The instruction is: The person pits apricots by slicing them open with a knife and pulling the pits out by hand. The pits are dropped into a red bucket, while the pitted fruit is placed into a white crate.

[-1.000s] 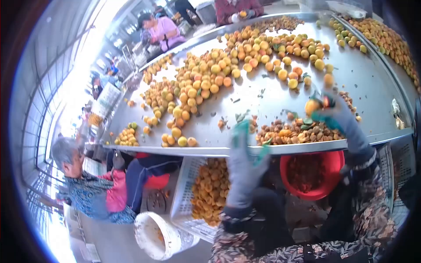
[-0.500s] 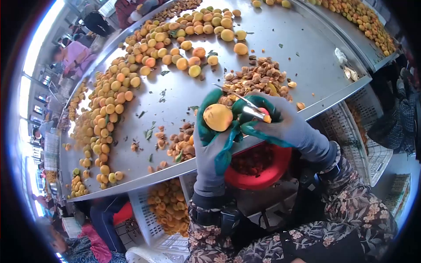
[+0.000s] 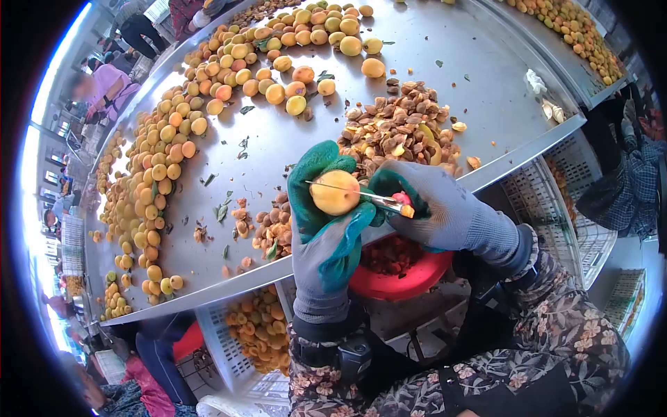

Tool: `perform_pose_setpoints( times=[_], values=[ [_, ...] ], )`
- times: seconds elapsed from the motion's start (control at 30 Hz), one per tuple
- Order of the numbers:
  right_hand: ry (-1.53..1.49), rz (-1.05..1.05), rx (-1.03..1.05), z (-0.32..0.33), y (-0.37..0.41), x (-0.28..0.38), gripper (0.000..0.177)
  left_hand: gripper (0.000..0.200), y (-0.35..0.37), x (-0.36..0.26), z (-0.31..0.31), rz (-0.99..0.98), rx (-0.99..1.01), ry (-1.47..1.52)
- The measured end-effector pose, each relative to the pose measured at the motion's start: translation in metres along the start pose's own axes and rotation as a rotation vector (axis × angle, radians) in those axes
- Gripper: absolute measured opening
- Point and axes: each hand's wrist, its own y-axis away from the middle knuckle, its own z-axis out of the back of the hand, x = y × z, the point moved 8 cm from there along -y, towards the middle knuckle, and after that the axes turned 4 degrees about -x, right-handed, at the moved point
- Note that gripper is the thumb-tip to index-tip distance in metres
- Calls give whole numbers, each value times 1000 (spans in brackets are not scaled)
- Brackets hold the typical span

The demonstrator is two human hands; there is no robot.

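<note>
My left hand, in a grey glove with green coating, is closed around a yellow apricot. A thin knife lies across the fruit with its blade against the skin. Its handle, with a red and an orange end showing, is gripped by my right hand, gloved the same way. Just beyond the hands, a heap of brown apricot pits rests on the metal table. Another, smaller pile of pits is left of my left hand.
Whole apricots spread in a long band over the table's left and far side. Below the edge are a red basin with dark scraps and a white crate of apricot halves. A co-worker in purple is at the far left.
The knife, earlier raised beside the apricot and pointing away, has come down across the fruit. Both hands are closer together, and the whole view has shifted slightly.
</note>
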Motion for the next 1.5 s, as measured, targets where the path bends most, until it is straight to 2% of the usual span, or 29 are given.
perform_pose_setpoints(
  times=[0.1, 0.17, 0.27, 0.4, 0.5, 0.57, 0.67, 0.77, 0.87, 0.93, 0.97, 1.03, 1.07, 1.1, 1.17, 1.2, 1.23, 1.27, 1.3, 1.37, 1.4, 1.43, 1.47, 1.5],
  values=[
    [74, 32, 27, -1, 1, 3, 34, 57, 2, -1, 1, 12, 7, 93],
    [86, 17, -30, 1, 0, 1, 33, 52, 3, -1, 3, 41, 86, -94],
    [44, -6, -80, 10, -2, 14, 33, 48, 8, 0, 6, 115, 80, -215],
    [-39, 61, -101, 4, -5, 13, 34, 48, 14, 4, 0, 170, 71, -166],
    [-78, 96, -113, 1, -4, 16, 33, 50, 16, 2, 1, 119, 82, -216],
    [-67, 112, -109, 1, -4, 17, 33, 56, 17, 13, 8, 238, 57, -80],
    [-58, 118, -81, -3, -3, 14, 35, 60, 17, 17, 7, 246, 66, -6],
    [-84, 113, -143, -2, 2, 17, 40, 66, 21, 19, 6, 277, 45, 22],
    [76, 125, -198, -2, 9, 15, 45, 73, 28, 20, 10, 264, 17, 21],
    [19, 107, -143, -10, 4, 6, 43, 74, 26, 26, 13, 265, 41, -54],
    [-34, 89, -74, -11, 1, 12, 42, 65, 26, 21, 11, 197, 110, -62],
    [32, 105, -154, -4, 0, 30, 37, 51, 21, 12, 3, 116, 76, -79],
    [6, 146, -155, -4, -4, 39, 37, 44, 14, 9, 1, 45, 132, -161],
    [104, 182, -170, -3, -4, 45, 37, 40, 10, 9, 1, 60, 110, -290],
    [197, 215, -186, -1, -2, 41, 38, 35, 5, 1, 6, -295, 69, -723],
    [269, 104, -154, -6, -3, 22, 36, 35, 4, 3, 8, -296, 62, -733],
    [343, -9, -122, -12, -4, 3, 35, 39, 4, -1, 8, -385, 13, -900],
    [453, 119, -259, -10, 1, 8, 27, 44, 6, -5, 5, -474, -35, -1064],
    [451, 122, -259, -10, 0, 12, 27, 44, 7, -3, 0, -476, -37, -1066],
    [540, -51, -169, -12, -8, 9, 28, 43, 10, -7, 4, -430, -229, -1143],
    [540, -49, -166, -10, -12, 10, 28, 43, 9, -9, 3, -430, -232, -1142],
    [625, -100, -184, -7, -14, 8, 33, 42, 13, -19, 0, -555, -247, -1115],
    [715, -156, -201, -2, -17, 5, 38, 42, 17, -28, -4, -675, -259, -1080],
    [735, -178, -192, -1, -20, -4, 38, 40, 11, -25, 9, -633, -211, -843]
  ],
)
